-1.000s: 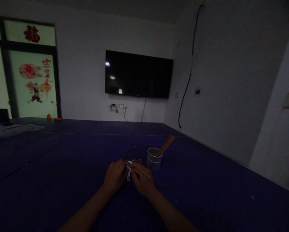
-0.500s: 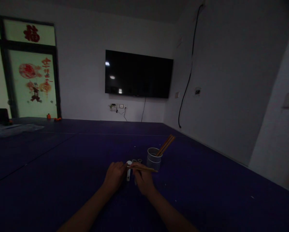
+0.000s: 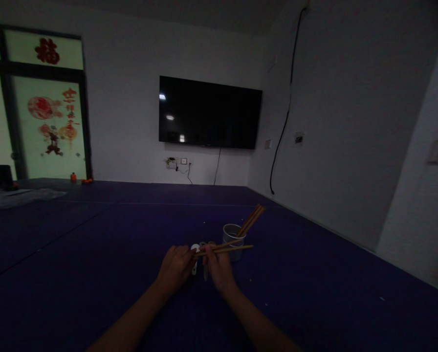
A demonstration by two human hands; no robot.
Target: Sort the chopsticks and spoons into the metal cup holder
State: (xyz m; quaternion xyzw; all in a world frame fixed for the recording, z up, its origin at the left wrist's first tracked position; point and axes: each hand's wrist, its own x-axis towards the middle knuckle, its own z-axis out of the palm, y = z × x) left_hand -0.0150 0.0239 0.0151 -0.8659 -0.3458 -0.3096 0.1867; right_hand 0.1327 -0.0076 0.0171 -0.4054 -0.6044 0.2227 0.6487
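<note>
My left hand (image 3: 174, 266) is closed, its fingertips pinching the left ends of a pair of wooden chopsticks (image 3: 228, 248). My right hand (image 3: 219, 270) grips the same chopsticks further along, and their other ends point right, slightly apart, in front of a grey metal cup (image 3: 231, 231). More chopsticks (image 3: 253, 217) lean out of the cup toward the upper right. Between my hands lies a white spoon (image 3: 194, 269), partly covered by my left fingers. Beside it, the handle of another utensil (image 3: 205, 273) shows next to my right hand; its upper part is mostly hidden.
A dark blue-purple surface (image 3: 131, 254) spreads all around, with small white specks. Clear plastic sheeting (image 3: 24, 196) lies at the far left, near small orange objects (image 3: 87, 181). A television (image 3: 209, 112) hangs on the back wall, and a black cable (image 3: 287, 115) runs down the right wall.
The chopsticks in my right hand have swung up at their right ends and fanned apart, so two now show. My right hand has shifted slightly; my left stays almost in place.
</note>
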